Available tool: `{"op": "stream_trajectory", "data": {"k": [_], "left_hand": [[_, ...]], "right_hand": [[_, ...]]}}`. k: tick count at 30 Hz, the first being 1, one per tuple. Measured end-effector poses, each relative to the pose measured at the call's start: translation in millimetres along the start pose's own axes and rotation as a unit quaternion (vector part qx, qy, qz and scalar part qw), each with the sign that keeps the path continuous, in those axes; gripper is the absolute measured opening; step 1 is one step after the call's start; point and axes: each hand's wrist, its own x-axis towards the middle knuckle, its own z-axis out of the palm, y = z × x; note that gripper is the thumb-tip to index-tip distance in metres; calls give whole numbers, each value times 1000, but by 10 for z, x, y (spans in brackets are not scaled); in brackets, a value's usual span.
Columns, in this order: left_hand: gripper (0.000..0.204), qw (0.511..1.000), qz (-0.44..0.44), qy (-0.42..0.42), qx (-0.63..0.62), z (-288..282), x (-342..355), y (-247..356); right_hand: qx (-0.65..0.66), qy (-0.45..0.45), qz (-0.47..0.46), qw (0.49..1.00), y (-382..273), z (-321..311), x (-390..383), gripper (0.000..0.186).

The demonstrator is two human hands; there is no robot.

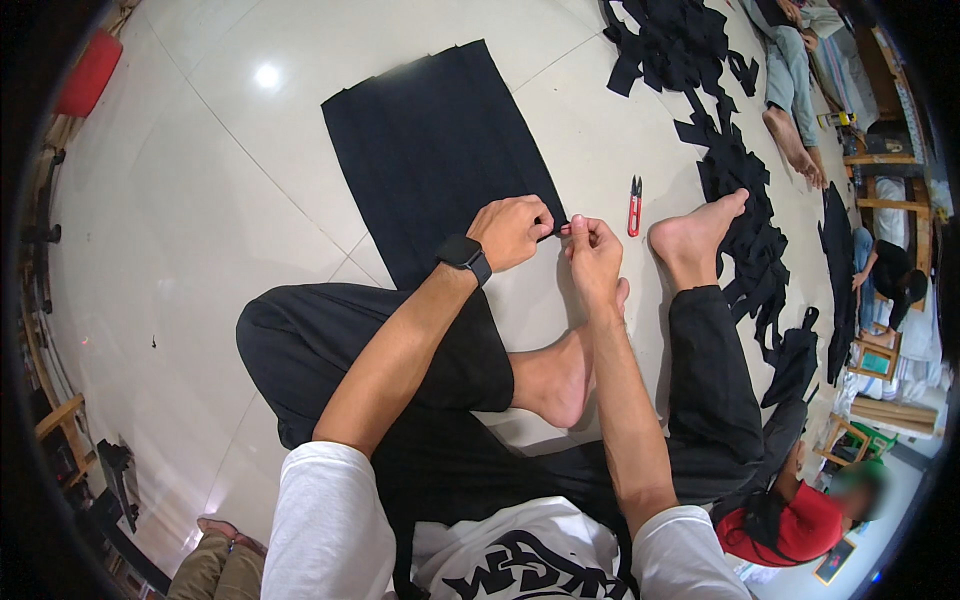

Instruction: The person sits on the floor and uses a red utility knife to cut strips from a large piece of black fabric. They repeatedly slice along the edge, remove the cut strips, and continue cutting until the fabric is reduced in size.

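A black fabric panel (430, 140) with faint bands lies flat on the tiles. My left hand (512, 228), with a dark watch on its wrist, rests at the panel's lower right corner, fingers curled and closed on the cloth edge. My right hand (592, 255) pinches at the same corner just beside it; whatever fine detail lies between thumb and finger is too small to make out. Red-handled thread snips (634, 210) lie on the floor to the right of the panel, points upward. My bare feet are either side of my right hand.
Piles of black fabric strips (665, 45) stretch down the right past my foot (690, 235). Other people sit along the right: jeans-clad legs (785, 100), a person (880, 270) and a red-shirted person (780, 525). Another person's legs (215, 560) are at lower left, a red object (90, 75) upper left.
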Motion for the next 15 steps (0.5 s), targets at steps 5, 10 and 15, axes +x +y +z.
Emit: {"op": "stream_trajectory", "data": {"k": [5,10,15], "left_hand": [[13,1000,-19,-13,13,-36,6,33],[14,1000,-24,-13,-14,-56,16,27],[15,999,-21,-7,-24,-39,30,-12]], "right_hand": [[-1,14,1,1000,40,7,14,27],[-37,170,-46,984,-5,-33,-43,20],[-156,63,-107,980,-87,-54,-190,22]]}}
